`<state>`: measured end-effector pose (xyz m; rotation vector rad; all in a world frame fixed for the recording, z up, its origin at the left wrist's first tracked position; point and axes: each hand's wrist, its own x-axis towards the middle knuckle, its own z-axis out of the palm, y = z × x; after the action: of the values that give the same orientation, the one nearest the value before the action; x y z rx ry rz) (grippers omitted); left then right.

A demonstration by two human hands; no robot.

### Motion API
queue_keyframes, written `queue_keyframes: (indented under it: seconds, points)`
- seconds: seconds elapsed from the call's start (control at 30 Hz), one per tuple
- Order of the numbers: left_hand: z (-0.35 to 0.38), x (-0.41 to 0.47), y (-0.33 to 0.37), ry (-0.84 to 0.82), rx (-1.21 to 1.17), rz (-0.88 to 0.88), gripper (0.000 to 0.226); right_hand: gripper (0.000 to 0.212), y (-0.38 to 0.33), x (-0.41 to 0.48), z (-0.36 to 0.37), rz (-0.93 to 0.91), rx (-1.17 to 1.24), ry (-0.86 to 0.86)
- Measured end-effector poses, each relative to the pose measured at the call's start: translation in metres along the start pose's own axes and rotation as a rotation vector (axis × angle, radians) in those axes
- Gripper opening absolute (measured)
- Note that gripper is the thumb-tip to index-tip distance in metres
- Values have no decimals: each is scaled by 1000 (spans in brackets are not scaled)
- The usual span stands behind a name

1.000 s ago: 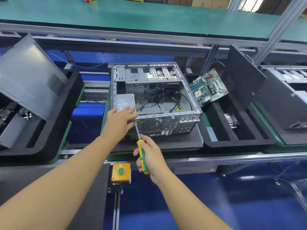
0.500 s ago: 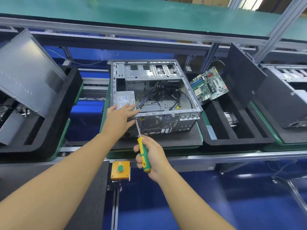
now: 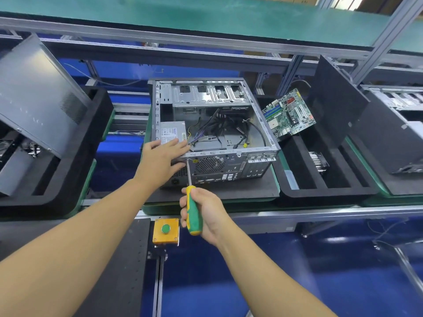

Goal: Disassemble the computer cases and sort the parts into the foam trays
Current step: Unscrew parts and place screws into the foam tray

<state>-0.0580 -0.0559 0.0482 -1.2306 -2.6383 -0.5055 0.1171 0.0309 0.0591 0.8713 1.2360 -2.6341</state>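
An open grey computer case lies on its side on a black mat, with loose black cables and a grey power supply inside. My left hand rests flat on the case's near left corner, fingers over the power supply. My right hand grips a green and yellow screwdriver whose tip touches the rear panel near the top left. To the right, a black foam tray holds a green motherboard leaning upright and a heatsink.
A second foam tray on the left carries a grey side panel. A black panel stands in the right tray; another case sits at far right. A yellow box with a green button is mounted on the near rail.
The view has drifted slightly. My right hand has turned a little on the screwdriver handle; my left hand stays on the case corner.
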Motion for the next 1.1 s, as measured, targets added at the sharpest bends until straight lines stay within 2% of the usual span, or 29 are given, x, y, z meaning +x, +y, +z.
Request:
queue_keyframes:
  seconds: [0.13, 0.23, 0.37, 0.6, 0.77, 0.83, 0.9, 0.97, 1.1]
  points:
    - [0, -1, 2, 21, -17, -5, 48, 11, 4, -1, 13, -181, -349, 251]
    - [-1, 0, 2, 2, -33, -15, 47, 9, -2, -2, 14, -189, -498, 303]
    - [-1, 0, 1, -2, -78, -30, 49, 16, -15, -5, 12, -43, -250, 156]
    - [-1, -1, 1, 1, -104, -31, 49, 23, -8, -3, -6, -14, 18, 46]
    - [-1, -1, 2, 13, -92, -24, 49, 31, 0, 1, -3, 77, 434, -90]
    - [0, 0, 2, 19, -84, -35, 48, 31, 3, 2, 1, 87, 473, -108]
    - [0, 0, 3, 22, -97, -40, 48, 28, 3, 3, 3, 33, 287, -32]
    - [0, -1, 3, 24, -112, -44, 47, 23, 1, 2, 9, -60, 16, 114]
    - [-1, 0, 6, -18, -87, -53, 47, 18, -5, 1, 33, -202, -802, 487]
